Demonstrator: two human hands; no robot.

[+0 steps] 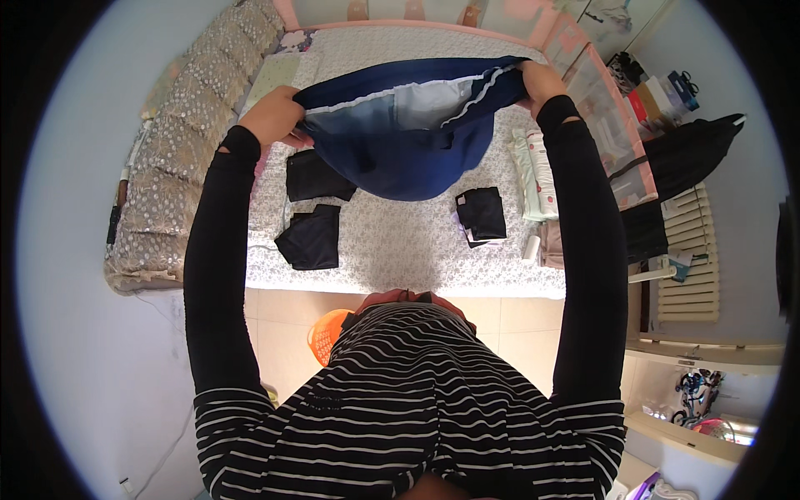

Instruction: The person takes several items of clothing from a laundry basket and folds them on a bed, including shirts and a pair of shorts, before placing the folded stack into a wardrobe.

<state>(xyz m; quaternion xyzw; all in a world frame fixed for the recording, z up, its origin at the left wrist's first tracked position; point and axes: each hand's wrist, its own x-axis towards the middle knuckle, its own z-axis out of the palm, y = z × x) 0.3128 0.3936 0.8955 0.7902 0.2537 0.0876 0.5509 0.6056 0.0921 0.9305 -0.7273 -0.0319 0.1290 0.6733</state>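
A dark blue garment hangs stretched between my two hands above the bed, its pale inner side and white seam edges showing. My left hand grips one end of its upper edge. At the opposite end, my right hand pinches the fabric. Below my left hand lie two folded black garments on the bedspread, a farther one partly covered by the hanging cloth and a nearer one. A small folded black stack sits on the right side, with some paler cloth under it.
The bed has a patterned pale cover and a padded headboard on the left. A pink-edged mesh rail borders the right. Rolled bedding and a white cylinder lie near it. An orange basket stands on the floor.
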